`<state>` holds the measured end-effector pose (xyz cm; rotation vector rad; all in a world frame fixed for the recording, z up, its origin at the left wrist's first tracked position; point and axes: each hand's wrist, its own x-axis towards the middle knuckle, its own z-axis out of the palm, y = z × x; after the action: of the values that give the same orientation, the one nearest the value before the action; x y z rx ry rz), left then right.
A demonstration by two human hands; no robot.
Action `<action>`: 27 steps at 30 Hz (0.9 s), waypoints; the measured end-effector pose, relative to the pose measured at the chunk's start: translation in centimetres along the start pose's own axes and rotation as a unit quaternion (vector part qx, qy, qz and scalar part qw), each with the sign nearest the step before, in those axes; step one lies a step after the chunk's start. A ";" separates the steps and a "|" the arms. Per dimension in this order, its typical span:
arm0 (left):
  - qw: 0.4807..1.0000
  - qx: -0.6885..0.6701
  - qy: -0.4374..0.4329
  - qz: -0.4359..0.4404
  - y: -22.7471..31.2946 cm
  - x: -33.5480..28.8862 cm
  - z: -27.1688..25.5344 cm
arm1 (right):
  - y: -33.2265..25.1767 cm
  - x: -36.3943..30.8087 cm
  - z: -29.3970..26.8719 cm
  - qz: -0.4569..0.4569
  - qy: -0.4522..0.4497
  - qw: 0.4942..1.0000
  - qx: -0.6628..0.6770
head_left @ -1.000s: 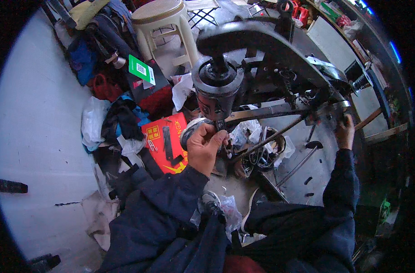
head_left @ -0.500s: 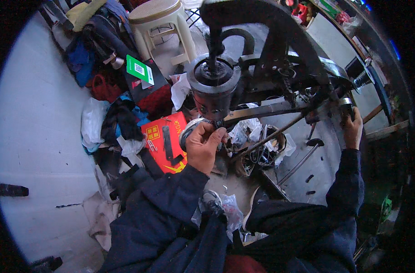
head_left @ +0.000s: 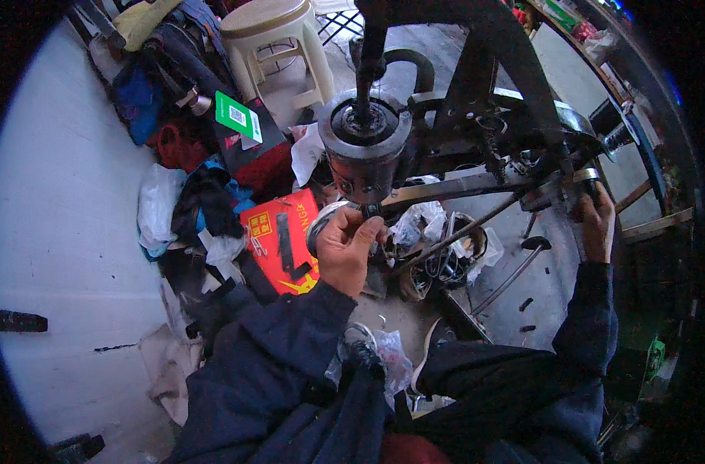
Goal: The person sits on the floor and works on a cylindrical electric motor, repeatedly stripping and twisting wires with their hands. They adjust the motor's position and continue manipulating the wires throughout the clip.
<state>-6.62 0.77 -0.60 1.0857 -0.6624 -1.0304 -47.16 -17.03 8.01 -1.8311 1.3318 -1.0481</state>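
In front of me stands a black, greasy cast-metal machine like a cobbler's sewing machine, with a round drum-shaped head (head_left: 364, 158) and a vertical rod running down into it. My left hand (head_left: 345, 251) is closed just under that head, thumb and forefinger pinching a small dark part (head_left: 370, 209) at its bottom; most of the part is covered by the fingers. At the machine's right side my right hand (head_left: 598, 220) curls around a dark handle with a silvery end (head_left: 586, 176). Its fingertips are partly hidden behind the handle.
A cream plastic stool (head_left: 279, 54) stands behind at the left. A red printed box (head_left: 283, 240), bags and cloths lie on the floor at left. Wires and plastic (head_left: 445, 247) lie beneath the machine, near a metal pedal rod (head_left: 507, 274). Shelving runs along the right.
The machine's upper arm has risen toward the top of the picture. My right hand and the silvery handle end have shifted slightly. My left hand stays in place, still pinching.
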 end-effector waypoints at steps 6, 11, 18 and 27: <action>0.999 -0.039 -0.012 0.019 0.6 0.1 0.2 | 8.8 0.9 0.3 0.160 0.085 0.972 -0.151; 0.999 -0.025 -0.009 0.023 0.2 0.0 0.3 | 4.9 -2.6 6.9 0.243 -0.144 0.959 -0.018; 0.997 0.042 0.006 0.057 0.1 0.0 0.3 | -0.2 0.3 0.6 -0.007 0.067 0.992 -0.106; 0.997 0.020 -0.002 0.075 0.1 0.3 0.3 | 8.8 -1.1 5.2 0.213 -0.104 0.963 -0.126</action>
<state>-6.75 0.41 -0.40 1.0520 -0.7593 -0.8931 -46.78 -18.31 -2.23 -1.6639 1.6862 -0.4660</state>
